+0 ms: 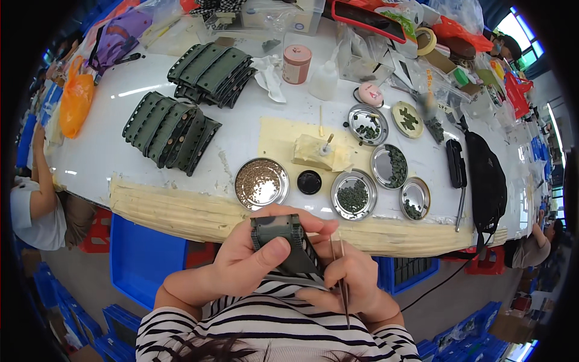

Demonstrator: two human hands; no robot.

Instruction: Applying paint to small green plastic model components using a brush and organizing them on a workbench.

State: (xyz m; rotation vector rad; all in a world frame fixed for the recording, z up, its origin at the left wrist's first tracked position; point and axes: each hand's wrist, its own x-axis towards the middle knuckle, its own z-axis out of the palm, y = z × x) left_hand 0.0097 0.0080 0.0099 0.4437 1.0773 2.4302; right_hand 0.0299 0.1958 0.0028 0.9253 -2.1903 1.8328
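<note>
My left hand (pixel 244 262) is closed round a dark green ribbed strip (pixel 276 232), curved over and held up near the table's front edge, with the thumb pressed on its face. Steel tweezers (pixel 344 292) are gripped in my right hand (pixel 357 274), tips upward beside the strip's right side. That hand's fingers come close to the strip; whether they touch it is hard to see. Just beyond my hands stand a round metal dish of small copper-coloured pieces (pixel 242 181), a small black pot (pixel 309 182) and a metal dish of tiny dark green pieces (pixel 353 199).
Two stacks of similar green strips (pixel 211 69) lie at the back left. More dishes (pixel 416 199), a yellowish block (pixel 313 151), a squeeze bottle (pixel 324 81) and a pink tin (pixel 297 63) stand ahead. A black pouch (pixel 487 181) lies right. Blue trays (pixel 145 253) sit below the padded edge.
</note>
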